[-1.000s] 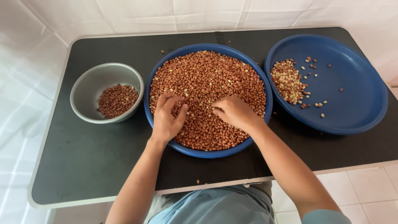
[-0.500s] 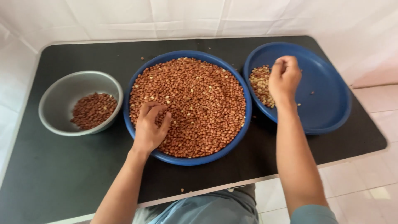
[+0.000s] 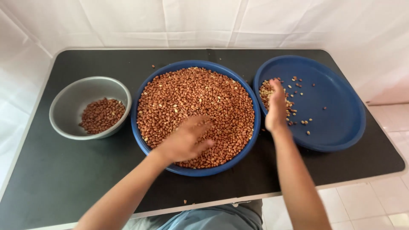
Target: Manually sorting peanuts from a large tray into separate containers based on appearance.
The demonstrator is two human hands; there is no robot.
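Setting: white cloth backdrop behind a black folding table [image 3: 59,183]; pale floor tiles show at 4 o'clock.
Main item: large blue basin [image 3: 251,140] at table centre, heaped with red-skinned peanuts [image 3: 191,102].
Left hand [image 3: 184,140]: over the basin's 6 o'clock edge, motion-blurred; fingers curled loosely on the nuts, whether any are held cannot be told.
Right hand [image 3: 276,108]: over the 9 o'clock rim of the blue tray [image 3: 341,110], fingers extended, nothing seen in them.
Tray contents: small pile of pale nuts [image 3: 267,90] at 9 o'clock, a few scattered.
Grey bowl [image 3: 68,102]: at 9 o'clock of the basin, part-filled with dark nuts.
Strays: single nuts on the table at 12 and 6 o'clock.
Risk: judged likely, quick raking could flick more nuts over the heaped basin's low rim; a forearm could nudge the basin, close to the near edge.
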